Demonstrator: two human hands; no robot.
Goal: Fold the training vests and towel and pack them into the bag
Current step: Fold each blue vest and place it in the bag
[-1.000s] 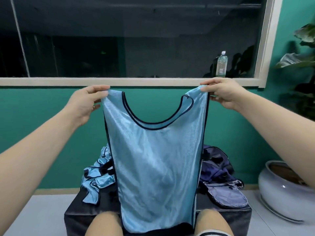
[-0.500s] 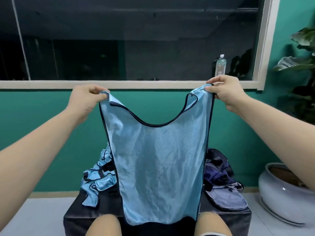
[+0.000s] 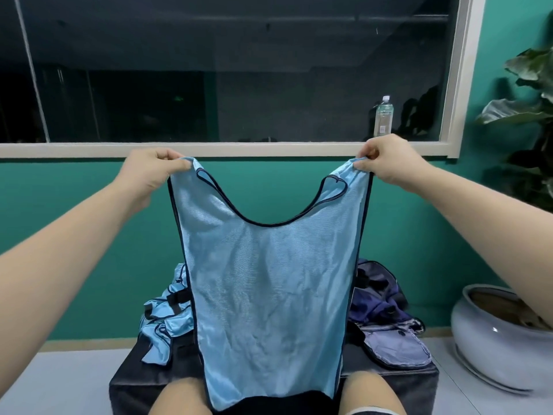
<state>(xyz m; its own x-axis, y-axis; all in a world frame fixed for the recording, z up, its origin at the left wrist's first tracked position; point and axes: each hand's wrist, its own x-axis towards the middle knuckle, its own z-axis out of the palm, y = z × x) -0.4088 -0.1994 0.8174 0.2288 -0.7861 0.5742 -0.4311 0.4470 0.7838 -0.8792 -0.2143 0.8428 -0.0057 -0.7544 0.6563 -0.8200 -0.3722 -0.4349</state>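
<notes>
The person holds a light blue vest [image 3: 269, 295] up in the air in front of them. The left hand [image 3: 149, 172] grips one shoulder strap, with its fingers curled round the cloth. The right hand [image 3: 389, 166] grips the other strap the same way.

A second ago the fingers were straighter and only pinched the strap tips. Half a second ago the left strap looked twisted. Now both straps are bunched tight in the hands, and the top of the vest is pulled a bit wider. The cloth hangs flat and smooth, with the neck hole open at the top. Its bottom edge hangs down between the person's knees [image 3: 179, 396].

I think this means the vest is now straight and ready to be folded. The fold has not started yet.

Behind the vest is a dark surface [image 3: 128, 384]. On its left side lies a heap of blue vests [image 3: 167, 322], all crumpled up. On its right side lies a dark blue bag [image 3: 386, 319], and it looks floppy and open. I cannot see anything packed in the bag from here, and I cannot see the towel. So most of the job still looks to be left.

The vest cloth looks thin and slippery, so it may slide out of shape when it is laid down.
</notes>
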